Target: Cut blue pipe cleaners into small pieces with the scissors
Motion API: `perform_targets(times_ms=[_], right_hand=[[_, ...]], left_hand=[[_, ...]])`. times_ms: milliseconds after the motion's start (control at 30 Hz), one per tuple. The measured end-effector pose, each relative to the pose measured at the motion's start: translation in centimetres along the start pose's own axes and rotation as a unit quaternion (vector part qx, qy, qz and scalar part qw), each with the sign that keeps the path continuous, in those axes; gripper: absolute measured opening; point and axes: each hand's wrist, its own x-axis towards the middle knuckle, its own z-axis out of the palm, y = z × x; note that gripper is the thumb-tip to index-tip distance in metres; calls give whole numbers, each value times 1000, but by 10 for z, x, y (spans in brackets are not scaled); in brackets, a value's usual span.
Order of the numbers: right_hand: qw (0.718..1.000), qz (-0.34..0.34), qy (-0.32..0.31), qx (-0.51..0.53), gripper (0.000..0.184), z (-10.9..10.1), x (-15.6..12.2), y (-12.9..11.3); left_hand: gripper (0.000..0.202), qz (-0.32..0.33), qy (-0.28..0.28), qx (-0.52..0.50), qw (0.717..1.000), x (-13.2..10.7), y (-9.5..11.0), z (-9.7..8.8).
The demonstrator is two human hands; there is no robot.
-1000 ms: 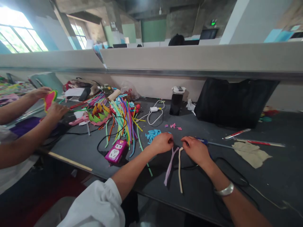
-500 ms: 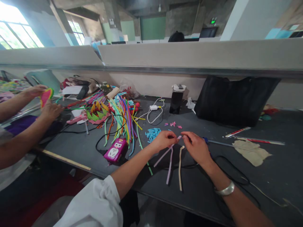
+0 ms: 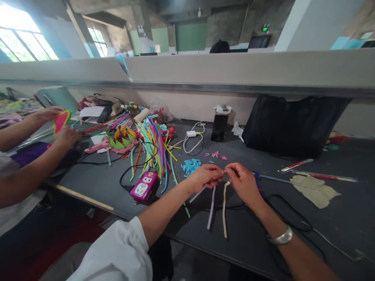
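Note:
Over the dark table, my left hand point(image 3: 207, 176) is closed around the upper part of a lilac pipe cleaner point(image 3: 211, 208), whose soft ends hang below the fingers. Its fingertips meet those of my right hand point(image 3: 241, 180), which pinches a small end of the same piece. The join between them is mostly covered by fingers. A beige pipe cleaner point(image 3: 224, 210) with a bent top lies just below my right hand. Beyond my left hand is a heap of small blue pieces point(image 3: 191, 167), with a few pink pieces point(image 3: 216, 154) behind it.
A purple power socket point(image 3: 144, 187) and a bundle of coloured pipe cleaners point(image 3: 156, 144) lie left. A blue-handled tool point(image 3: 258, 183) is beside my right hand, near a beige cloth point(image 3: 315, 190). A black bag point(image 3: 293, 127) and a tumbler point(image 3: 221, 123) stand behind. Another person's hands point(image 3: 67, 136) work far left.
My hands have come together at the lilac pipe cleaner's top. My right fingers have closed on its end, and my left fingers now cover more of it.

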Motion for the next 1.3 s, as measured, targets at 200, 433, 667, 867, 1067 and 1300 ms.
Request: perform_targets(times_ms=[200, 433, 667, 867, 1067, 1300], right_hand=[[1000, 4, 6, -9, 26, 1, 0, -4], [1000, 1, 19, -4, 26, 1, -1, -7], [992, 61, 30, 105, 34, 6, -1, -3], [996, 35, 24, 78, 29, 14, -1, 8], [999, -36, 5, 12, 23, 12, -2, 2], [998, -53, 11, 13, 26, 14, -4, 2]], left_hand=[[30, 27, 26, 21, 999, -3, 0, 5], [27, 49, 41, 13, 998, -3, 0, 6], [23, 81, 80, -39, 993, 0, 7, -6], [22, 129, 164, -128, 970, 11, 11, -41], [22, 116, 150, -150, 970, 15, 6, -44], [22, 87, 39, -142, 985, 13, -1, -32]])
